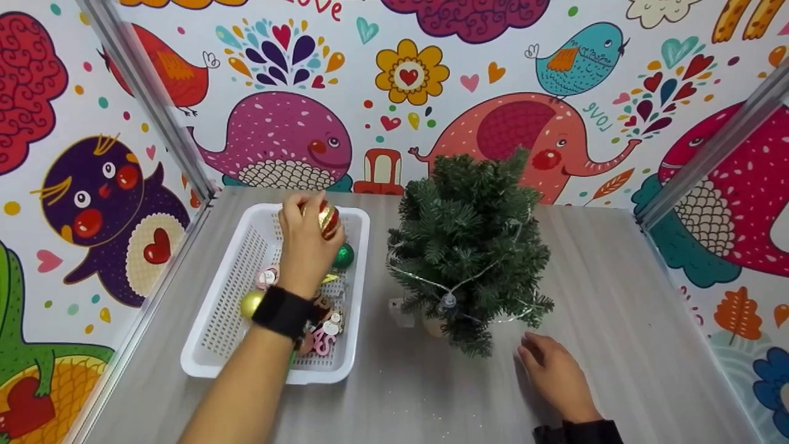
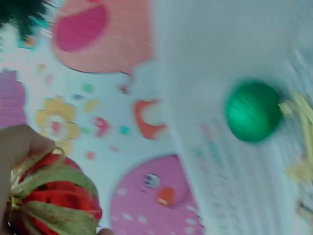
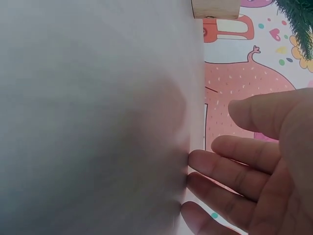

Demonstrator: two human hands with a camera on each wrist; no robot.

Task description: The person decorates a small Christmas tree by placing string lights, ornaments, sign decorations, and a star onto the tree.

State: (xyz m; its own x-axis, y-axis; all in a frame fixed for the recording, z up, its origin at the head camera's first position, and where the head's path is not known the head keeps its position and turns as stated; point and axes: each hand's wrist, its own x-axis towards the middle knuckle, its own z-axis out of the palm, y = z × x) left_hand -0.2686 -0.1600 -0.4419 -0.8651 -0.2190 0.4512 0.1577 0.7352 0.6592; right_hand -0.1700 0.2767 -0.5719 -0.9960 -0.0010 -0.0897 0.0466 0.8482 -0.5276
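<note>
My left hand (image 1: 306, 250) holds a red and gold striped Christmas ball (image 1: 328, 220) above the far end of a white plastic basket (image 1: 360, 290). In the left wrist view the ball (image 2: 58, 196) shows a gold cap and loop beside the thumb. A green ball (image 1: 343, 255) lies in the basket, as does a gold ball (image 1: 251, 304). My right hand (image 1: 558, 376) rests at the table, fingers loosely bent and holding nothing, near a small artificial Christmas tree (image 1: 468, 246). A clear string of lights (image 1: 449, 300) winds round the tree.
Small ornaments, among them a pink one (image 1: 322, 342) and a round pink and white one (image 1: 267, 277), lie in the basket. A small white box (image 1: 402, 312) sits by the tree's base. Patterned panels (image 1: 407, 123) enclose the grey table (image 1: 616, 296) at the back and sides.
</note>
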